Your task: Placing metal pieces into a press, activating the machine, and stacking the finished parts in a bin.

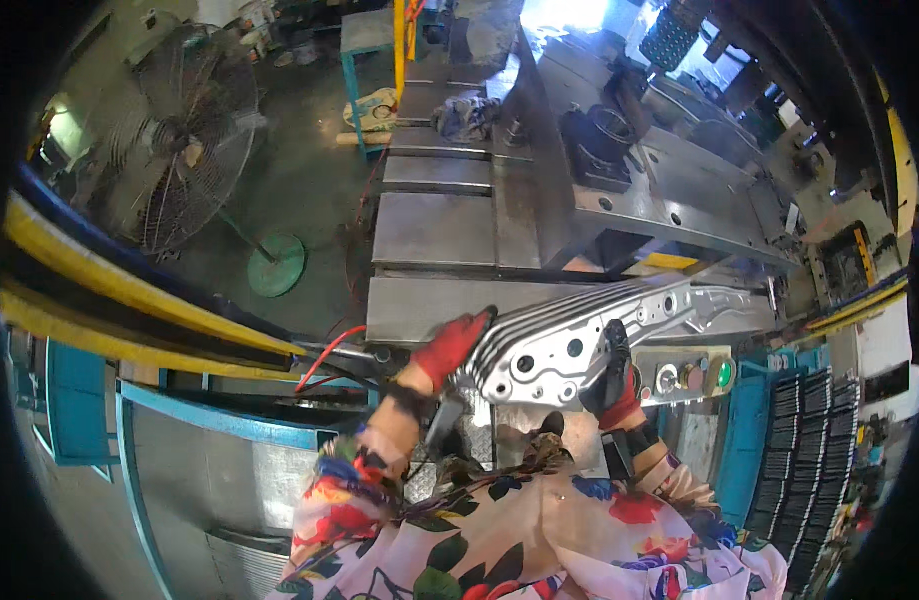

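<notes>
A stack of several silvery stamped metal panels (543,358), long and pierced with holes, stands on edge at the near side of the press bed. My left hand (452,350), in a red glove with black fingertips, grips the left end of the stack. My right hand (614,384), in a similar red and black glove, presses against the near face with its fingers pointing up. The stack is held between both hands. The far ends of the panels lean toward the right, and the fingers' undersides are hidden.
A steel press bed (435,228) with grooves lies ahead, with a heavy die block (660,195) on its right. A button panel (692,374) with a green light sits right of my hand. Left are yellow guard bars (150,295) and a fan (175,140). Dark stacked parts (802,440) stand right.
</notes>
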A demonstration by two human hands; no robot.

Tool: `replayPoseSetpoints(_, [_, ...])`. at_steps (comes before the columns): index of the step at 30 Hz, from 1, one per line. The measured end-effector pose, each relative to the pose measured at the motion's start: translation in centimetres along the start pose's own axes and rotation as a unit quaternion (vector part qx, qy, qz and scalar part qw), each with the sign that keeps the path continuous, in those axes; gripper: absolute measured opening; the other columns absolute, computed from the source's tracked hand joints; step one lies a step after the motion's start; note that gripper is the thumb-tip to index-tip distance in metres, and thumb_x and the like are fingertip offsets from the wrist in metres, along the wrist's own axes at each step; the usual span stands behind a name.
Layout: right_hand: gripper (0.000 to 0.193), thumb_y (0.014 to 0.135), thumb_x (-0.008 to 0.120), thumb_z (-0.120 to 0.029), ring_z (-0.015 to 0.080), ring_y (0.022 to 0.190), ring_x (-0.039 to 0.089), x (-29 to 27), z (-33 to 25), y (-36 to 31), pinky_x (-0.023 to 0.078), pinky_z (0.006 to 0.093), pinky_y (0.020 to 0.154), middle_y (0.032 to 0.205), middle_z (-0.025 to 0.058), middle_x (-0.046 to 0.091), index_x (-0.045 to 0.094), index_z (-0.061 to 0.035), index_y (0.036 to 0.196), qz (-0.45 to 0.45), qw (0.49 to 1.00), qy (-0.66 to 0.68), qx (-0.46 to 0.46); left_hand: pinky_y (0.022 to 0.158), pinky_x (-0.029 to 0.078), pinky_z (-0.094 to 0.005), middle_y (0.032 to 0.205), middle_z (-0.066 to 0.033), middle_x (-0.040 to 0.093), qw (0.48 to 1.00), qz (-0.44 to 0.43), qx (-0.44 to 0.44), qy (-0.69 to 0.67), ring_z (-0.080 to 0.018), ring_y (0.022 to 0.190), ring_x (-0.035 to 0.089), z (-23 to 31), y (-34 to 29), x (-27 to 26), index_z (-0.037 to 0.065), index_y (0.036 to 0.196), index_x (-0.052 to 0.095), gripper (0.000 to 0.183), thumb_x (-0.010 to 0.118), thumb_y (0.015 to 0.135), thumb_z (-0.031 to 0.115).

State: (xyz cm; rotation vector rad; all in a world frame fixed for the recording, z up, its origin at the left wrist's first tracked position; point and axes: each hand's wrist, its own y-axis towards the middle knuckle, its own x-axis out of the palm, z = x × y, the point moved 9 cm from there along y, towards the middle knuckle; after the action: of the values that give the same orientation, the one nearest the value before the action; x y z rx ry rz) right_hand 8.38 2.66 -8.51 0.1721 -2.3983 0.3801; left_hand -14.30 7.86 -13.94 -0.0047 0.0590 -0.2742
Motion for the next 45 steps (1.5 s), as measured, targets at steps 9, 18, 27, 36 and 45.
replayPoseSetpoints(9, [0.048,0.089,0.042,-0.041,0.0167,0.112,0.042,-1.5,-0.9,-1.2,0.036,0.0343,0.093,0.121,0.0028,0.046,0.040,-0.0092,0.125,0.028,0.994,-0.068,-0.083,0.100,0.030,-0.0306,0.122,-0.0150,0.048,0.998,0.040,-0.030,-0.025,-0.0256,0.118,0.042,-0.2,-5.5,2.4,0.005,0.125,0.043,0.039,0.039,0.092,0.025])
replayPoseSetpoints(18, [0.064,0.090,0.033,-0.048,0.0207,0.127,0.029,-6.1,-2.6,-5.0,0.021,0.0351,0.105,0.139,0.0060,0.029,0.024,-0.0044,0.136,0.071,0.777,-0.579,-0.235,0.097,0.031,-0.0280,0.127,-0.0119,0.045,0.991,-0.109,-0.082,0.014,-0.0203,0.115,0.044,-2.9,-6.3,3.5,0.006,0.130,0.037,0.042,0.041,0.091,0.021])
replayPoseSetpoints(27, [0.066,0.092,0.025,-0.046,0.0266,0.130,0.022,-5.7,-1.9,-8.3,0.014,0.0377,0.108,0.140,0.0184,0.022,0.020,0.0041,0.134,0.037,0.544,-0.796,-0.262,0.086,0.039,-0.0294,0.108,-0.0123,0.058,0.910,-0.383,-0.159,-0.003,-0.0168,0.096,0.052,-9.3,-5.0,12.6,0.003,0.116,0.051,0.046,0.046,0.088,0.039])
replayPoseSetpoints(36, [0.076,0.079,0.053,-0.034,0.0325,0.130,0.020,-9.8,-1.1,-10.5,0.015,0.0399,0.107,0.139,0.0233,0.021,0.018,0.0066,0.134,0.031,0.589,-0.773,-0.234,0.075,0.045,-0.0268,0.104,-0.0052,0.058,0.924,-0.310,-0.217,-0.062,-0.0121,0.084,0.054,-9.8,-4.9,13.8,0.003,0.125,0.042,0.051,0.062,0.079,0.013])
replayPoseSetpoints(45, [0.044,0.092,0.033,-0.035,0.0200,0.112,0.045,-24.3,1.1,-13.4,0.032,0.0342,0.100,0.120,0.0083,0.049,0.040,-0.0065,0.125,0.063,0.959,-0.274,-0.045,0.086,0.042,-0.0251,0.115,-0.0043,0.053,0.899,-0.236,-0.219,-0.298,-0.0102,0.098,0.052,-1.3,-9.2,17.2,0.006,0.135,0.028,0.069,0.066,0.077,0.010])
